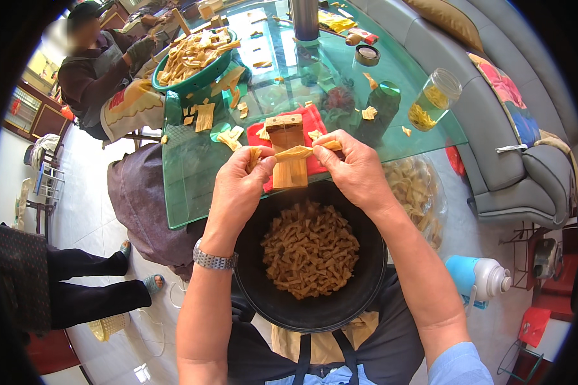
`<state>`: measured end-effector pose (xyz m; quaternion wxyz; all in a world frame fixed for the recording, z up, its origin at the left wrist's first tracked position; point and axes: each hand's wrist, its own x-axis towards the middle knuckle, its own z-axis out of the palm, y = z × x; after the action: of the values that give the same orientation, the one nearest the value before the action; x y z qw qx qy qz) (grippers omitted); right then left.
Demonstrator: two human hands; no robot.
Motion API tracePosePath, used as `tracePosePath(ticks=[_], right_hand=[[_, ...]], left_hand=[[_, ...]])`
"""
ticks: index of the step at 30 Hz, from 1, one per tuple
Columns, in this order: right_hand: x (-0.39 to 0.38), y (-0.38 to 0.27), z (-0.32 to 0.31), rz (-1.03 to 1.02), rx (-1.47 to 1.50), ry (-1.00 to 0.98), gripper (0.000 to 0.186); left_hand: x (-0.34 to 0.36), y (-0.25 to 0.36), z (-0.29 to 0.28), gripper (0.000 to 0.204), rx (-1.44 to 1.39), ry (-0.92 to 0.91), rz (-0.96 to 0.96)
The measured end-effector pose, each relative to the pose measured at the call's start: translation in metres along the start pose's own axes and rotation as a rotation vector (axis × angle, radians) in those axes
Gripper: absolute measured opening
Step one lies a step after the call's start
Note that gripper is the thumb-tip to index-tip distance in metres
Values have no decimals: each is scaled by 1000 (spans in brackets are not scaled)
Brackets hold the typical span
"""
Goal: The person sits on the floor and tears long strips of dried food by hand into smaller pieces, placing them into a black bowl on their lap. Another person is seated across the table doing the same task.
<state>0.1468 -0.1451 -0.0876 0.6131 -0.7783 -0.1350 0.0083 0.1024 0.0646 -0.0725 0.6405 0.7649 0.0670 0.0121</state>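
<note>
A twisted tan strip (294, 153), dried and fibrous-looking, stretches between my two hands. Its left end is pinched in my left hand (243, 179), while my right hand (354, 168) grips the other end. Just beneath the strip, a wooden block tool (290, 176) rests on a red cloth (313, 119) at the table's near edge. I cannot make out a blade on it. Below my hands, a wide black bowl (245, 273) sits at my lap with many short tan pieces (311, 247) inside.
The green glass table (192, 192) carries scattered scraps, a green basin (196, 82) heaped with strips, a glass jar (435, 101) and a dark tumbler (304, 19). A seated person (93, 80) works at far left. A grey sofa (488, 141), plastic bag (417, 192) and blue flask (472, 276) stand right.
</note>
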Motion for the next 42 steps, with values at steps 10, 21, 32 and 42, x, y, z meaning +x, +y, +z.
tracePosePath(ticks=[10,21,32,42], right_hand=[[0,26,-4,-24,-303,-70,16],[-6,12,-20,101,-9,-88,17],[13,12,-53,58,19,197,19],[37,52,-61,-242,-557,215,54]], left_hand=[[5,-26,6,17,296,65,26],[-26,6,-12,28,-586,-170,-236],[-37,9,-13,30,-698,-281,-188],[-41,11,-2,26,-740,-268,-184]])
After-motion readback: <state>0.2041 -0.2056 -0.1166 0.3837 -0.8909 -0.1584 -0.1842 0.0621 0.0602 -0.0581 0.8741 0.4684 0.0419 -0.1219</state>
